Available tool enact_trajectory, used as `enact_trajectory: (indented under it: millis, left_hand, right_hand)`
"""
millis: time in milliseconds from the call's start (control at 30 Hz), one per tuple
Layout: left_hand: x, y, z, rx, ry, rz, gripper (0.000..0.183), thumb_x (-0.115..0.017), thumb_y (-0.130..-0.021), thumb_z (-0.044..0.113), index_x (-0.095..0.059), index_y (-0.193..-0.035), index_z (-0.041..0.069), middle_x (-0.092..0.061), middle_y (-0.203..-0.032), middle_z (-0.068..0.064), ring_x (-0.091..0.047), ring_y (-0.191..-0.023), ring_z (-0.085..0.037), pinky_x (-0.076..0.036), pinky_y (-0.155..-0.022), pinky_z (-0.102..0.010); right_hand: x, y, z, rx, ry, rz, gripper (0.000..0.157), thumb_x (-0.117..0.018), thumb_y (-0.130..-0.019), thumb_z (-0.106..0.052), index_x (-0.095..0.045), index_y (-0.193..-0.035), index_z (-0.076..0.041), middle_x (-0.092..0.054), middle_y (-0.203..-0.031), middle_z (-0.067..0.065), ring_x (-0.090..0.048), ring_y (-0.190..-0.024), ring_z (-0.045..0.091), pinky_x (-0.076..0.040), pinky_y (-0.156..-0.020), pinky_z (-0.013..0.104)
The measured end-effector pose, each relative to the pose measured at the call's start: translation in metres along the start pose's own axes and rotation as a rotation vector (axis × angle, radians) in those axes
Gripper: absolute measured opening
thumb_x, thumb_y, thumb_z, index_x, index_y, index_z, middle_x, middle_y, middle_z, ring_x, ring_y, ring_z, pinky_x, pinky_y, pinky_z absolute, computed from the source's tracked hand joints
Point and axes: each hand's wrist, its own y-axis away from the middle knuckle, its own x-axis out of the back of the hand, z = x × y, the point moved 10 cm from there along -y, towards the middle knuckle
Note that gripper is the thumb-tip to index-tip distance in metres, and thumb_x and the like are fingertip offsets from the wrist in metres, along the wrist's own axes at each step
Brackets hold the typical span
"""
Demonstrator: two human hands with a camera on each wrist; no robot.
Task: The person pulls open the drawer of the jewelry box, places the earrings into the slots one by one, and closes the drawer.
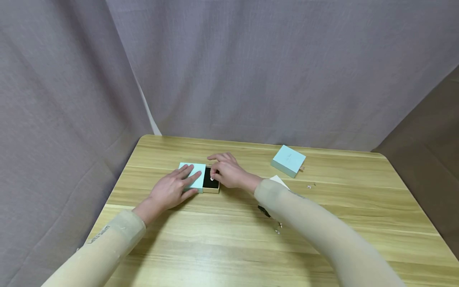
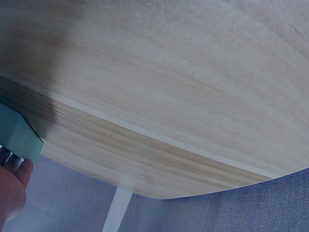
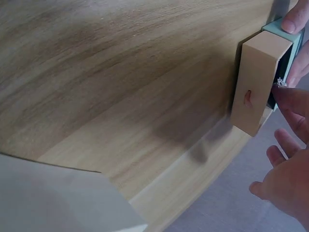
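A light-blue drawer box (image 1: 195,184) lies on the table with its tan inner drawer (image 1: 210,190) partly pulled out to the right. Black lining (image 1: 208,182) shows inside the drawer. My left hand (image 1: 170,189) rests on the blue sleeve, fingers spread and fairly straight over the top, thumb along the near side. Over the drawer, my right hand (image 1: 229,172) pinches a small sparkling silvery piece of jewellery (image 3: 281,83) between thumb and forefinger, right at the black lining. The right hand's other fingers are raised. A reddish tab (image 3: 248,98) shows on the drawer's end.
A second light-blue box (image 1: 288,159) sits at the back right. A white card (image 1: 279,180) and a small dark object (image 1: 263,211) lie partly behind the right forearm. Tiny silvery pieces (image 1: 309,186) are scattered nearby. Grey curtains (image 1: 251,79) stand behind the table.
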Motion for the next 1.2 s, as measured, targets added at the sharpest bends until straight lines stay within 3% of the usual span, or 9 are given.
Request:
enact_trajectory:
  millis: [733,1200]
  left_hand:
    - [0.001,0.003,-0.001,0.0,0.004,0.003,0.064,-0.071,-0.103,0.044,-0.056,-0.156,0.011,-0.051,-0.158,-0.027,-0.054,-0.143,-0.043,-0.04,-0.124,-0.051]
    - [0.001,0.004,-0.001,0.006,0.017,0.003,0.065,-0.071,-0.103,0.044,-0.056,-0.156,0.011,-0.051,-0.158,-0.027,-0.054,-0.144,-0.043,-0.04,-0.124,-0.051]
  right_hand:
    - [-0.016,-0.008,-0.005,-0.015,0.047,-0.096,0.018,-0.07,-0.103,-0.014,-0.077,-0.086,-0.014,-0.053,-0.159,0.009,-0.041,-0.149,0.036,-0.013,-0.129,0.071]
    - [-0.013,-0.009,0.001,-0.078,0.057,-0.034,0.02,-0.078,-0.098,-0.018,-0.074,-0.078,-0.02,-0.054,-0.158,0.007,-0.042,-0.15,0.034,-0.011,-0.13,0.07]
